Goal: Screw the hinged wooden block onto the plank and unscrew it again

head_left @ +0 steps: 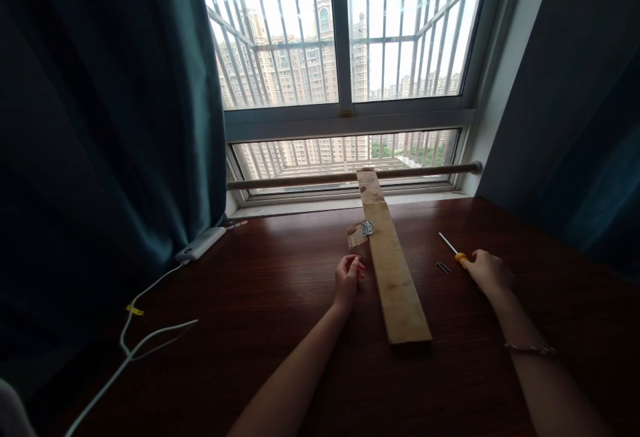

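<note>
A long wooden plank (397, 277) lies on the dark wood surface, its far end reaching up to the rail by the window. A metal hinge (367, 228) sits at its left edge, with a small torn brown piece (357, 237) beside it. My left hand (347, 278) is just left of the plank, thumb and fingers pinched together; whatever may be between them is too small to name. To the plank's right, my right hand (486, 270) is closed on the yellow handle of a screwdriver (461, 258), whose shaft points away and left. Several screws (443, 268) lie near it.
A brown rail (300, 181) crosses in front of the barred window. At the left, a white power strip (203, 244) with a white cable (125, 357) rests by the dark blue curtain (195, 90). A wall (530, 110) closes off the right side.
</note>
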Demonstrator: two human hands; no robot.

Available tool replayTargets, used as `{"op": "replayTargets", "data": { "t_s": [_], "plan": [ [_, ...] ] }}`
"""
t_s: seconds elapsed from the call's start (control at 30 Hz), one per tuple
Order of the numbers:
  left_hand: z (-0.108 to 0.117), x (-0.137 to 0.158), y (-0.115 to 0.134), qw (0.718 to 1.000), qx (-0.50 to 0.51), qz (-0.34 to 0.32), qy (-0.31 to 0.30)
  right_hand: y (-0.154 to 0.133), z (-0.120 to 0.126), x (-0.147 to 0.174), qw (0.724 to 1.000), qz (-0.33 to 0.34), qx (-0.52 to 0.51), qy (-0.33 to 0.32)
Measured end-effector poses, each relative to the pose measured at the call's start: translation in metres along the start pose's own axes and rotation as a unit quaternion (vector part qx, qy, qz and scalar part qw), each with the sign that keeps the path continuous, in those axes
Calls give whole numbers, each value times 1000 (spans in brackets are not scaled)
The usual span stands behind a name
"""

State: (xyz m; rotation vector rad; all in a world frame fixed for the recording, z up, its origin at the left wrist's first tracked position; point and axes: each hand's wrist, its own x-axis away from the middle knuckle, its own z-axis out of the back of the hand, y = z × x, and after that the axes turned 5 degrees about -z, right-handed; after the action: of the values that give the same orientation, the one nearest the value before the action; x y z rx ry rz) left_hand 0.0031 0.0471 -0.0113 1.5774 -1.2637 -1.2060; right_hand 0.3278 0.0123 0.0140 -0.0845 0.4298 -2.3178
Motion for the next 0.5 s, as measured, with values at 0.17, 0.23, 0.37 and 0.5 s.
{"op": "replayTargets", "data": {
  "t_s": [0.17, 0.23, 0.37, 0.5],
  "plan": [
    [1, 0, 2, 1000, -19, 0, -13, 4, -9, -7, 999, -3, -3, -47],
    [1, 1, 2, 999, -30, -13, -17, 3, -10, -8, 999, -4, -22, -24],
    [0, 4, 6, 992, -85, -91, -28, -9, -1, -1, 963, -29, -269, -5],
    [-2, 10, 13, 951, -204, -227, -41, -37, 14, 30, 763, 19, -613, -207]
  ]
}}
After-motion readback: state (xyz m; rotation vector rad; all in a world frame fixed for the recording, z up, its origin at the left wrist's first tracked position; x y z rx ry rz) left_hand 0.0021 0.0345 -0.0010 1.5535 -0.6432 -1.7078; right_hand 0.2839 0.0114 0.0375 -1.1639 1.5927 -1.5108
